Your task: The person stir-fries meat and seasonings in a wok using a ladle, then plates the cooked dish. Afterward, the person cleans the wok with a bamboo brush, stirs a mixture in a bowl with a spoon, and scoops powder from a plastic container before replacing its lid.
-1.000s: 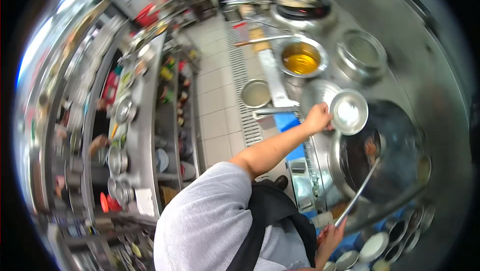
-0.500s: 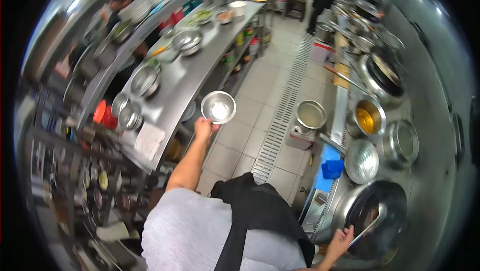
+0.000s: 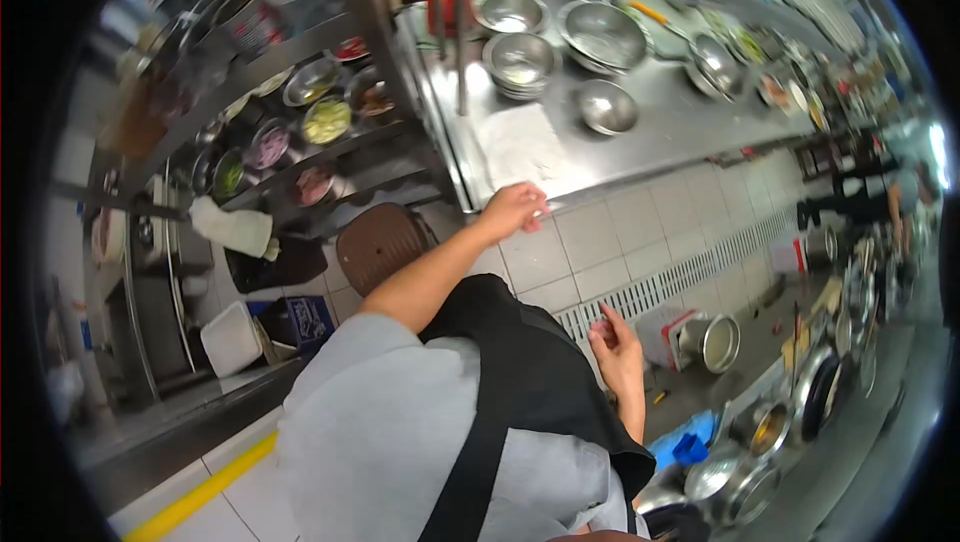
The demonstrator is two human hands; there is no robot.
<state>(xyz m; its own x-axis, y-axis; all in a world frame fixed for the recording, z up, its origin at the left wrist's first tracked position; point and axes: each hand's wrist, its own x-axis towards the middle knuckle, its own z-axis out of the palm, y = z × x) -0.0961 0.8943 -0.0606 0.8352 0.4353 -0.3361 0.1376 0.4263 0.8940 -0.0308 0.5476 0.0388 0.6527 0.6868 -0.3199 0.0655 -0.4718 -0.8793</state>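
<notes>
My left hand [image 3: 514, 212] is open and empty near the front edge of a steel counter [image 3: 690, 127], its fingers loosely bent. Just beyond it a white cloth [image 3: 520, 147] lies on the counter. To the right of the cloth stands a small steel bowl [image 3: 607, 107], not touched by either hand. In front of my apron [image 3: 520, 352], my right hand [image 3: 617, 347] hangs over the floor, with its fingers apart and nothing in them.
Several steel bowls [image 3: 520, 64] and a red container [image 3: 440, 4] stand farther back on the counter. At the left, a shelf holds bowls of cut food [image 3: 326, 122] above a brown stool [image 3: 375, 247]. A pot [image 3: 718, 344] stands near the stove. Another person [image 3: 880, 204] is at the far right.
The view has swung left from the stove to the counter. The bowl has left my left hand and a bowl stands on the counter. My right hand has let go of the long-handled utensil.
</notes>
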